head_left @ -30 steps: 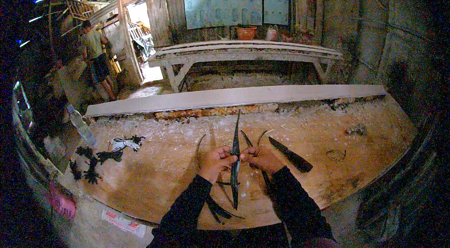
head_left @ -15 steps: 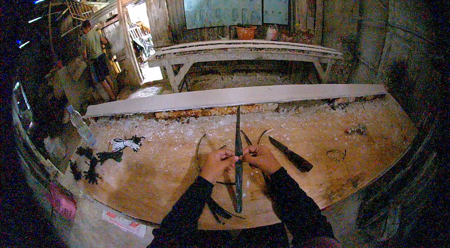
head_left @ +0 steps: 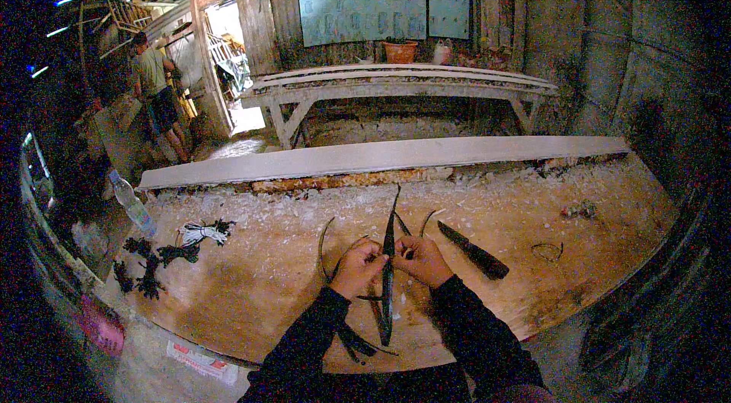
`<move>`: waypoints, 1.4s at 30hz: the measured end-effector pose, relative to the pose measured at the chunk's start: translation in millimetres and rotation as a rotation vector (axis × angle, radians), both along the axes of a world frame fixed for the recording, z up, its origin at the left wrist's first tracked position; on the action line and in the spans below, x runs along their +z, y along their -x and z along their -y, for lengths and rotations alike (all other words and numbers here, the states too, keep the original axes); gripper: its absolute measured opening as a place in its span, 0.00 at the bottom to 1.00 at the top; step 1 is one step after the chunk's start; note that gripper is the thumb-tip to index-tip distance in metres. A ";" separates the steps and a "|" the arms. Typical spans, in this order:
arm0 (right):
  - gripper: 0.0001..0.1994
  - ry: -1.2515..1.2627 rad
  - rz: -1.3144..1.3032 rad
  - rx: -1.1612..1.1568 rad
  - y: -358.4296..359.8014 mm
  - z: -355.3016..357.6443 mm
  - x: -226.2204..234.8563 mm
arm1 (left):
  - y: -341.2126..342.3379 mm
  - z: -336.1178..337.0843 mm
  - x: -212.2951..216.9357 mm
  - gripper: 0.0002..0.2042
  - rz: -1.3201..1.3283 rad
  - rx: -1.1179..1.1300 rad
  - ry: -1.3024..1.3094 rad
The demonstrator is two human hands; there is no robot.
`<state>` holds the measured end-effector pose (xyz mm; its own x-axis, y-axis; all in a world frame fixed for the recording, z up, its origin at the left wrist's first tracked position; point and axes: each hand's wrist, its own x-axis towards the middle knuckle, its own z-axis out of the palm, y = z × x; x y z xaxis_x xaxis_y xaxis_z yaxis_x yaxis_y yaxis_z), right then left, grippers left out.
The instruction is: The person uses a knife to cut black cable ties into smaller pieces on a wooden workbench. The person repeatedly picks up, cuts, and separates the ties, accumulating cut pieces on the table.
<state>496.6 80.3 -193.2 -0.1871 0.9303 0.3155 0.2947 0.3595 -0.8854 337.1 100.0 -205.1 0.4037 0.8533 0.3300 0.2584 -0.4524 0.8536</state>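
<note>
Both hands meet near the middle of the wooden table. My left hand (head_left: 358, 267) is closed, pinching a long dark strip (head_left: 388, 293) that narrows toward its ends. From the other side, my right hand (head_left: 423, 259) also closes its fingertips on the strip at about mid-length. The strip stands roughly lengthwise away from me, its thin far end bent slightly to the right. Around it lie thin dark curved strips (head_left: 323, 245), with a bundle of dark strips (head_left: 353, 343) below my left hand. A dark knife (head_left: 474, 251) rests right of my right hand.
At left lie black cord bundles (head_left: 139, 266), a white cord bundle (head_left: 205, 233) and a clear plastic bottle (head_left: 129, 201). A pale board (head_left: 381, 156) runs along the table's (head_left: 251, 273) far edge. Beyond stand a long bench (head_left: 403, 91) and a person (head_left: 156, 91).
The strip's far end has dropped slightly and bent to the right. My left fingers have curled in closer, with both hands still on the strip's middle.
</note>
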 end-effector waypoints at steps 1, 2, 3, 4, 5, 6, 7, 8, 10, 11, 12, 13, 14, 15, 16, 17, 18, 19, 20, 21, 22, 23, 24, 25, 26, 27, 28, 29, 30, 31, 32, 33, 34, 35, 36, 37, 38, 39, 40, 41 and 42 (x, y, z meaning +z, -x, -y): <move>0.04 0.003 0.004 0.002 0.0 0.5 0.0 | -0.7 0.3 -0.2 0.05 -0.002 -0.004 0.089; 0.04 0.005 0.008 0.004 -0.2 0.7 0.0 | -1.2 1.2 -0.7 0.05 0.040 -0.007 0.039; 0.04 0.008 0.012 0.007 -0.1 0.8 -0.2 | -1.7 2.4 -1.0 0.05 0.072 -0.006 0.025; 0.04 0.014 -0.002 0.013 0.1 0.7 -0.9 | -2.0 2.8 -1.0 0.05 0.105 -0.006 0.010; 0.04 0.021 -0.016 0.019 0.2 0.4 -1.5 | -2.4 3.3 -0.8 0.05 0.097 -0.011 -0.074; 0.03 0.028 -0.030 0.026 0.8 -0.1 -2.6 | -3.0 3.0 -0.5 0.05 0.088 -0.015 -0.158; 0.04 0.013 -0.086 0.023 1.6 -0.6 -3.9 | -3.6 2.8 -0.1 0.05 0.080 -0.020 -0.243; 0.04 -0.003 -0.143 0.019 2.4 -1.2 -5.2 | -3.8 3.7 -0.2 0.05 0.054 -0.022 -0.168; 0.04 -0.033 -0.115 -0.037 2.4 -2.3 -7.0 | -4.6 5.2 -1.4 0.05 0.010 -0.033 -0.033; 0.05 -0.048 -0.029 -0.088 1.7 -2.6 -7.5 | -4.7 5.7 -2.3 0.05 0.061 -0.048 0.020; 0.05 -0.062 0.056 -0.139 1.5 -2.7 -7.7 | -4.9 6.5 -3.7 0.05 0.119 -0.064 0.057; 0.06 -0.048 0.028 -0.129 0.4 -2.6 -7.3 | -4.8 6.8 -5.2 0.05 0.177 -0.079 0.093; 0.06 -0.033 -0.001 -0.119 0.2 -2.4 -6.7 | -4.7 6.3 -6.6 0.05 0.211 -0.095 0.162; 0.06 -0.020 -0.029 -0.109 0.6 -2.3 -5.9 | -4.1 5.3 -8.0 0.06 0.244 -0.112 0.231; 0.06 -0.021 0.030 -0.092 -1.9 -1.7 -4.3 | -3.2 3.9 -9.1 0.06 0.277 -0.129 0.300; 0.07 -0.022 0.090 -0.075 -4.5 -1.2 -2.6 | -1.9 2.2 -10.0 0.06 0.227 -0.124 0.256; 0.07 -0.023 0.150 -0.058 -5.7 -1.4 -0.9 | -0.1 0.1 -10.6 0.06 0.176 -0.118 0.213; 0.07 -0.015 0.211 -0.087 -6.7 -1.5 0.6 | 1.3 -1.7 -11.3 0.07 0.125 -0.111 0.170; 0.07 -0.008 0.272 -0.116 -7.2 -2.0 1.9 | 2.1 -2.9 -12.2 0.06 0.146 -0.104 0.198; 0.08 0.000 0.333 -0.145 -7.6 -2.1 2.7 | 2.9 -4.0 -13.1 0.06 0.166 -0.096 0.226; 0.08 -0.021 0.355 -0.141 -8.8 -1.8 3.3 | 3.3 -4.7 -14.2 0.06 0.187 -0.088 0.254; 0.08 -0.043 0.375 -0.138 -9.6 -1.3 3.5 | 3.4 -5.8 -15.3 0.06 0.355 -0.056 0.378; 0.08 -0.065 0.396 -0.135 -10.8 -0.5 3.3 | 3.6 -7.5 -16.1 0.06 0.523 -0.023 0.502; 0.09 -0.124 0.348 -0.166 -12.0 0.4 2.9 | 3.6 -8.8 -17.0 0.06 0.691 0.010 0.625; 0.09 -0.183 0.298 -0.199 -12.7 2.1 1.9 | 11.4 -12.5 -15.2 0.07 0.672 -0.069 0.565; 0.09 -0.242 0.248 -0.233 -13.8 2.9 1.1 | 17.9 -16.0 -13.3 0.07 0.759 -0.128 0.601; 0.09 -0.164 0.282 -0.274 -14.9 2.7 0.7 | 24.7 -19.1 -10.9 0.07 0.846 -0.189 0.637; 0.10 -0.086 0.316 -0.314 -16.5 2.0 0.5 | 29.5 -20.9 -8.8 0.07 0.933 -0.249 0.673; 0.11 -0.008 0.350 -0.352 -17.8 1.1 0.4 | 28.8 -23.1 -7.2 0.04 0.994 -0.116 0.522; 0.11 -0.022 0.421 -0.361 -19.4 -0.2 0.5 | 33.7 -23.8 -4.1 0.04 0.934 -0.096 0.470; 0.12 -0.037 0.492 -0.370 -21.5 -2.1 1.3 | 43.0 -25.3 1.5 0.04 0.875 -0.075 0.417; 0.13 -0.053 0.564 -0.378 -23.2 -3.4 1.9 | 46.7 -25.1 5.3 0.05 0.954 -0.014 0.456; 0.13 -0.034 0.569 -0.388 -24.1 -3.9 2.1 | 51.3 -25.0 9.2 0.06 1.180 -0.015 0.563; 0.13 -0.015 0.573 -0.398 -25.1 -4.2 2.6 | 54.0 -24.9 12.1 0.07 1.204 0.037 0.559; 0.13 0.003 0.578 -0.409 -25.7 -4.3 3.1 | 59.3 -25.6 15.4 0.08 1.227 0.088 0.554; 0.13 0.002 0.571 -0.412 -26.3 -4.1 3.4 | 63.8 -26.7 17.7 0.08 1.250 0.140 0.551; 0.13 0.002 0.565 -0.414 -26.8 -3.7 3.8 | 68.0 -28.4 18.7 0.09 1.269 0.139 0.540; 0.13 0.001 0.558 -0.415 -27.2 -3.2 3.9 | 72.5 -30.5 18.7 0.10 1.288 0.139 0.528; 0.13 -0.009 0.564 -0.420 -27.5 -3.4 4.1 | 77.3 -32.8 17.8 0.12 1.310 0.141 0.516; 0.13 -0.020 0.572 -0.424 -27.9 -3.5 4.0 | 82.4 -35.2 16.2 0.13 1.332 0.144 0.504; 0.13 -0.031 0.580 -0.428 -28.4 -4.3 3.9 | 87.4 -38.0 14.1 0.12 1.371 0.161 0.480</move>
